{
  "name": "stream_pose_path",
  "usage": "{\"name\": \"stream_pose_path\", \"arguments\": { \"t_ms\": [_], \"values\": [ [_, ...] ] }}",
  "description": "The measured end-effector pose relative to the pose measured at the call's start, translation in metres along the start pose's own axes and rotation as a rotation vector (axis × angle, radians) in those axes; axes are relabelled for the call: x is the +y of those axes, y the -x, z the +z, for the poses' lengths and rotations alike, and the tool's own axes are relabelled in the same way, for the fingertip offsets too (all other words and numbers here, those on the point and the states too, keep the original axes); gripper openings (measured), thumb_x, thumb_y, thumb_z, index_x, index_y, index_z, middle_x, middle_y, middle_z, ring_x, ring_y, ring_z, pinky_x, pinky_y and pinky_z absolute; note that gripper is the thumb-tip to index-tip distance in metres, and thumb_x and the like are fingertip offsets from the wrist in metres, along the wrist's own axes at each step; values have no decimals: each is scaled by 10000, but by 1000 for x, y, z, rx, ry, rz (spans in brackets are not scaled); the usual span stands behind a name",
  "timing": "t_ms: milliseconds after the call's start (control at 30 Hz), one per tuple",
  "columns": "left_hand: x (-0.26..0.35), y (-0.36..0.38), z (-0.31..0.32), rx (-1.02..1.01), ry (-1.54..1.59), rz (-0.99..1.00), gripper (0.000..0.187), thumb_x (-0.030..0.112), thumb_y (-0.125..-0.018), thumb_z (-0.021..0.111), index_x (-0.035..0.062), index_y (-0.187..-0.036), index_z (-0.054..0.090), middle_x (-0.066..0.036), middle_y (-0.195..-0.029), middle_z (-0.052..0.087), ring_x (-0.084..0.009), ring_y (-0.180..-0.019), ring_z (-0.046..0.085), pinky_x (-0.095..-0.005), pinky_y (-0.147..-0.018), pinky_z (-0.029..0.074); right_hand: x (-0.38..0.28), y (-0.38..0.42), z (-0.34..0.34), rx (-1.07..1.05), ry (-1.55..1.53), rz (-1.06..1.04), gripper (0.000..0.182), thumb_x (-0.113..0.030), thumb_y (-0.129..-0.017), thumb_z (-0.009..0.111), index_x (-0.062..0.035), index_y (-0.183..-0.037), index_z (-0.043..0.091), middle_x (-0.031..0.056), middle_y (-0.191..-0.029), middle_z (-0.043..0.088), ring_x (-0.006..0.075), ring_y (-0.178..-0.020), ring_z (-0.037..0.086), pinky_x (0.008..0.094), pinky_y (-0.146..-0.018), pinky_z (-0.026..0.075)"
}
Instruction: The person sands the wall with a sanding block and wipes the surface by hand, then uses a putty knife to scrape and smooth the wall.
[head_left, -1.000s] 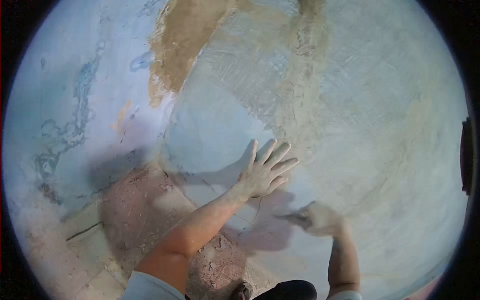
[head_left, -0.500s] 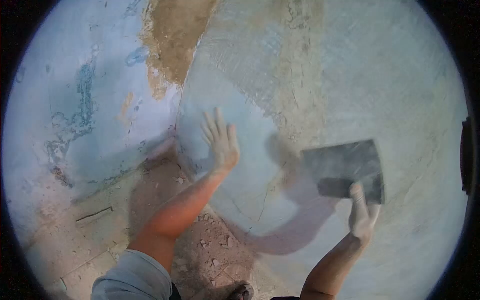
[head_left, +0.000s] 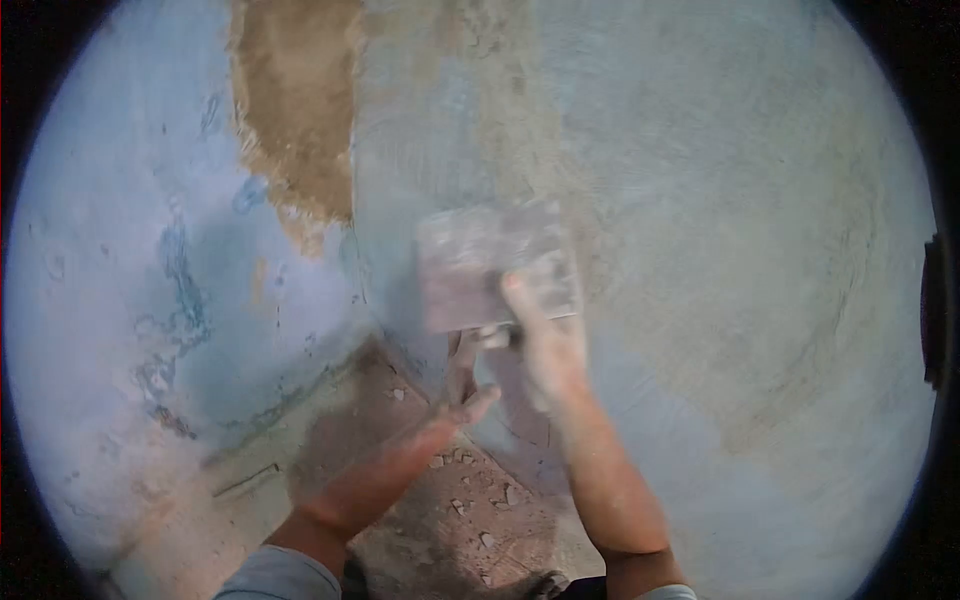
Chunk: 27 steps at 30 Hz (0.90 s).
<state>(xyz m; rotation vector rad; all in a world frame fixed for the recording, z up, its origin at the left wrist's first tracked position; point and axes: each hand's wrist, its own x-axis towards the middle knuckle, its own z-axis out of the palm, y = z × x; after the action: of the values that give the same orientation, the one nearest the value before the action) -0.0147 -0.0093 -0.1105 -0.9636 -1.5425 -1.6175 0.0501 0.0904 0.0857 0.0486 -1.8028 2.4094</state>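
Note:
A wide, flat rectangular blade (head_left: pixel 465 265), greyish and dusty, is in front of the wall (head_left: pixel 700 250) near the middle of the view. My right hand (head_left: pixel 545 345) is closed round its lower right part, the thumb lying on the flat face. Just below the blade's lower left edge is my left hand (head_left: pixel 467 385), with its thumb apart from the fingers. The blade hides some of its fingertips, and I see nothing held in it. Both hands are dusty and slightly blurred.
A bare brown patch (head_left: pixel 300 110) marks the upper wall beside the corner. The blue-white wall (head_left: pixel 90 250) on the left has stains and flaking. Rubble (head_left: pixel 487 540) lies on the dusty floor (head_left: pixel 400 540) below my hands. A dark shoe (head_left: pixel 548 585) shows at the bottom edge.
My right hand has moved left with the blade, from the right side to the middle. My left hand has dropped lower, below the blade. The view has shifted slightly.

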Motion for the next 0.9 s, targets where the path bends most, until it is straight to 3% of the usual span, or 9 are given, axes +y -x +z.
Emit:
{"name": "stream_pose_path", "arguments": {
  "t_ms": [67, 167, 267, 367, 467, 600, 667, 833, 900],
  "values": [
    [-12, 17, 0, 97, 300, -68, 757, 454, -1062, 494, -46, -1613, 357, -223, -1641, 398, -334, -1490, 409, -535, -1231, 310, 28, -6, 16, -130, -125, 260, 651, -166, -975, 803, -38, -1539, 503, 102, -1155, 706, 177, -1040, 699, 300, -855, 592],
    [46, -42, -14, 400, 477, -362, 735, 486, -1121, 397, -68, -1602, 365, -180, -1576, 479, -272, -1397, 506, -414, -1175, 409, 63, -6, 35, -242, -287, 47, 573, -206, -989, 793, -22, -1477, 557, 91, -1138, 733, 164, -1008, 705, 320, -885, 589],
    [70, -89, -34, 718, 153, -387, 732, 504, -1161, 340, -88, -1591, 377, -183, -1581, 481, -274, -1395, 510, -374, -1185, 406, 31, -11, 24, -392, 272, 99, 533, -222, -1002, 778, -23, -1462, 598, 89, -1185, 748, 158, -1017, 702, 339, -915, 585],
    [62, -119, -84, 914, 232, -339, 685, 410, -1174, 364, -108, -1618, 303, -235, -1675, 367, -327, -1504, 416, -387, -1262, 313, -33, 0, -10, -277, 647, -337, 511, -305, -998, 766, -16, -1408, 667, 132, -1221, 748, 155, -1008, 704, 347, -897, 581],
    [-3, -114, -132, 585, -687, -135, 650, 332, -1178, 345, -116, -1636, 233, -282, -1717, 272, -374, -1587, 304, -400, -1301, 242, -98, 28, -72, 72, 441, -861, 372, -150, -1091, 594, 32, -1410, 651, 199, -1207, 747, 218, -972, 752, 330, -800, 606],
    [-85, -73, -81, 268, -651, -262, 642, 291, -1174, 304, -94, -1664, 149, -285, -1760, 122, -434, -1645, 55, -505, -1333, 81, -142, 63, -165, 277, 343, -1317, 532, -290, -1133, 473, 122, -1464, 527, 247, -1310, 666, 275, -1138, 655, 405, -963, 523],
    [-85, -89, -46, 382, -556, -308, 659, 316, -1171, 309, -52, -1685, 126, -251, -1776, 89, -446, -1644, 12, -567, -1320, 29, -151, 81, -182, 335, 489, -1462, 528, -285, -1144, 410, 127, -1456, 523, 217, -1257, 666, 278, -1159, 613, 410, -994, 491],
    [-12, -135, 23, 243, -665, -68, 630, 375, -1138, 348, 204, -1728, 210, -165, -1802, 78, -475, -1637, -13, -717, -1256, -86, -145, 89, -226, 318, 431, -1351, 480, -220, -1142, 376, 139, -1419, 536, 233, -1231, 657, 286, -1150, 612, 403, -990, 498],
    [18, -128, 43, 113, -763, 66, 602, 264, -1105, 337, 110, -1687, 338, -181, -1800, 106, -443, -1651, -14, -692, -1259, -92, -138, 79, -225, 399, 524, -1379, 462, -198, -1147, 366, 152, -1381, 556, 262, -1190, 679, 296, -1079, 646, 390, -943, 531]
  ]
}}
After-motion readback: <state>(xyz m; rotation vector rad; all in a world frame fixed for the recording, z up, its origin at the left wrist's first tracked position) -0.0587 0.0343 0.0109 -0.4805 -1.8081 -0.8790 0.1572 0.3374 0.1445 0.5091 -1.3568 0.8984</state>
